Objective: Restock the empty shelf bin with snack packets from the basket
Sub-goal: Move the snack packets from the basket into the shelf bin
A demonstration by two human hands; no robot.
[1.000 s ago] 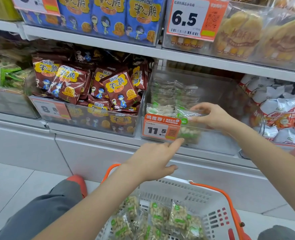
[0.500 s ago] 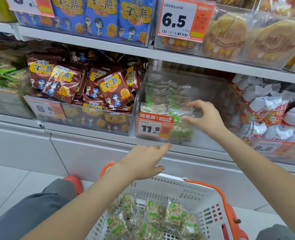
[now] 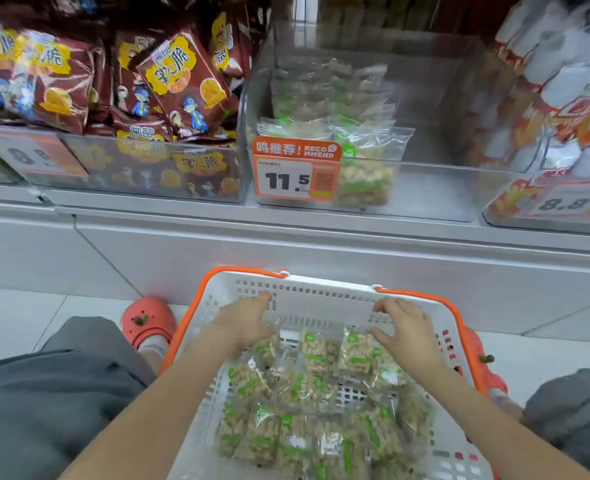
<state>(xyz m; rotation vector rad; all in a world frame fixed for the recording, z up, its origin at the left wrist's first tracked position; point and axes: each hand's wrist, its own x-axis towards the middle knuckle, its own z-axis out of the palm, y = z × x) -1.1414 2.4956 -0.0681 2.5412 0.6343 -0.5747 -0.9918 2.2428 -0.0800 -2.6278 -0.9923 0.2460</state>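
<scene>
Here the step in hand looks like the pick-up: both hands are down inside the white basket (image 3: 324,292) at the bottom centre of the frame, over the snack packets (image 3: 316,403) heaped in it. The left hand (image 3: 243,323) has its fingers bent down onto a packet at the heap's upper left, though whether that grip has closed on it I cannot tell; the right hand (image 3: 402,329) hovers with fingers spread and loosely curved, holding nothing. Above, at centre frame, the clear shelf bin (image 3: 460,188) holds only a few packets behind the 11.5 price tag (image 3: 295,171), its right side bare. The next move probably calls for pinching a packet or two and lifting them up into that bare side.
</scene>
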